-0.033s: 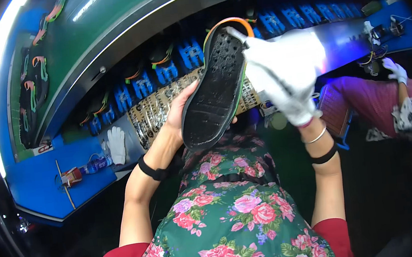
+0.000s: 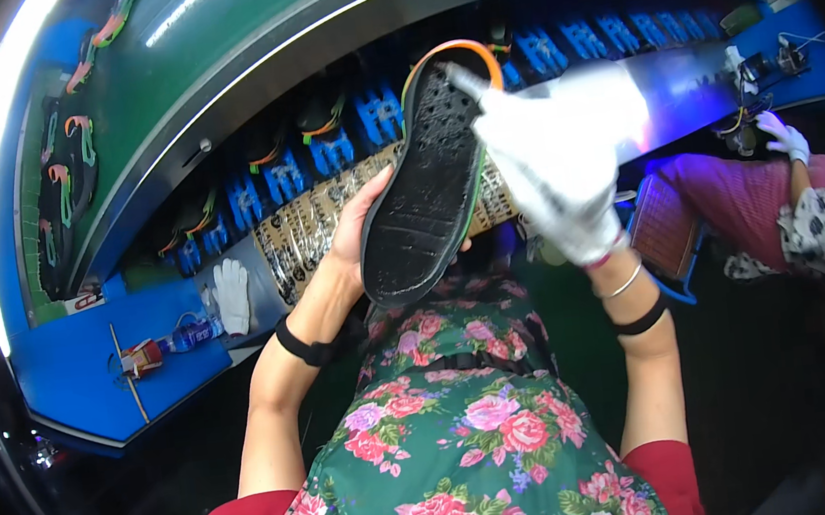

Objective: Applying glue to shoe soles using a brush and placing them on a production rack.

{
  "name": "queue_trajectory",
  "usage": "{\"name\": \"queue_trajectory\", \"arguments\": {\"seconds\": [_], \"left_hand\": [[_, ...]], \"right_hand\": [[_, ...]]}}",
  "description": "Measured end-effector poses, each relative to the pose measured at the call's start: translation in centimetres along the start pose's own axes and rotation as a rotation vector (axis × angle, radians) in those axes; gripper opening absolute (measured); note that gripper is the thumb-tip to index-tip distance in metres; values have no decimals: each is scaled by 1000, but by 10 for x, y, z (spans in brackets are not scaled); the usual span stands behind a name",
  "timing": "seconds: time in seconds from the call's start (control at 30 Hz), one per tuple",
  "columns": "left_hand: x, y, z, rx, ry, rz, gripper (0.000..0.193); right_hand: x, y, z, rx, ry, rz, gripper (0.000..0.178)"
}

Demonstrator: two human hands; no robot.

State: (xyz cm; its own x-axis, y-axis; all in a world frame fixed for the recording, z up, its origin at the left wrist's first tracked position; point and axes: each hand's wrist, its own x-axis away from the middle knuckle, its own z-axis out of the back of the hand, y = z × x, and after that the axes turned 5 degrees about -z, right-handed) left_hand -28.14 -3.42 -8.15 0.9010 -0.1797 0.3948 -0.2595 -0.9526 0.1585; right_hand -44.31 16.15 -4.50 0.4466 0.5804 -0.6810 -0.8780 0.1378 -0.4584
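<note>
My bare left hand (image 2: pixel 356 225) grips a black shoe sole (image 2: pixel 415 207) from its left edge, fingers wrapped underneath. The sole is held tilted, its wide end toward me. Small holes dot its far end, where an orange rim (image 2: pixel 473 49) curves round; a green line runs along the right edge. Glossy patches show on the inner face. My right hand (image 2: pixel 558 157), in a white glove blurred by motion, closes on a pale, narrow brush-like tool (image 2: pixel 462 79). Its tip touches or hovers over the holed end; I cannot tell which. The glove hides most of the tool.
Blue racks (image 2: pixel 379 115) line the bench behind, several carrying orange-and-green shoe parts. Brown cardboard under clear film (image 2: pixel 304 234) covers the near ledge. A white glove (image 2: pixel 233 296) and a bottle (image 2: pixel 191 333) lie left. A co-worker's gloved hand (image 2: pixel 784 138) is at right.
My right hand and the tool have shifted slightly left and down along the sole's holed end. The sole has moved a little left. The co-worker's hand has shifted slightly left.
</note>
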Motion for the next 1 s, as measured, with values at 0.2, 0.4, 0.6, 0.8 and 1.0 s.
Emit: {"name": "queue_trajectory", "arguments": {"seconds": [0.2,0.4,0.6,0.8,1.0], "left_hand": [[23,9,5,91,-13,-133,75],[82,40,-19,-352,-329,-483,117],[94,178,-60,-238,-501,-743,114],[101,258,-29,455,-125,-933,92],[96,264,-23,471,-39,-1091,78]], "right_hand": [[38,-73,2,-651,-307,-172,26],[40,-63,33,-1037,-50,-620,13],[53,-70,-2,-1072,-150,-1028,27],[75,-71,-31,-1038,-212,-1064,26],[84,-75,-35,-1063,-159,-1121,23]]}}
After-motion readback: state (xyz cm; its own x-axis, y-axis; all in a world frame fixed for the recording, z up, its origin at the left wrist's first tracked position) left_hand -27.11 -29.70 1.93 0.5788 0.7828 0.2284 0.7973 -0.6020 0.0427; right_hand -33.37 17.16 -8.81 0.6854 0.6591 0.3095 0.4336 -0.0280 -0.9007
